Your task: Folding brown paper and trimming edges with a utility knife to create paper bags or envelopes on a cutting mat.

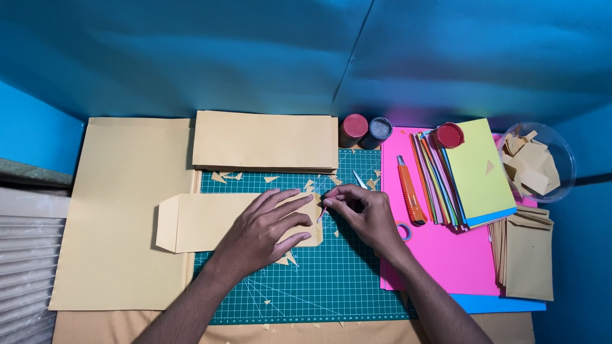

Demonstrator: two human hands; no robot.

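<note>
A tan paper envelope (204,222) lies flat across the left part of a green cutting mat (331,280), its flap pointing left. My left hand (268,226) presses flat on the envelope's right end, fingers spread. Touching that same right edge, my right hand (360,213) pinches a thin red-tipped tool (322,213). Small tan paper scraps (284,258) lie scattered on the mat around both hands.
A stack of tan envelopes (264,140) lies behind the mat, a large tan sheet (121,210) to the left. On pink paper (446,261) at right: an orange utility knife (410,191), coloured sheets (475,172), red-lidded jars (352,129), a scrap bowl (537,160), small envelopes (528,255).
</note>
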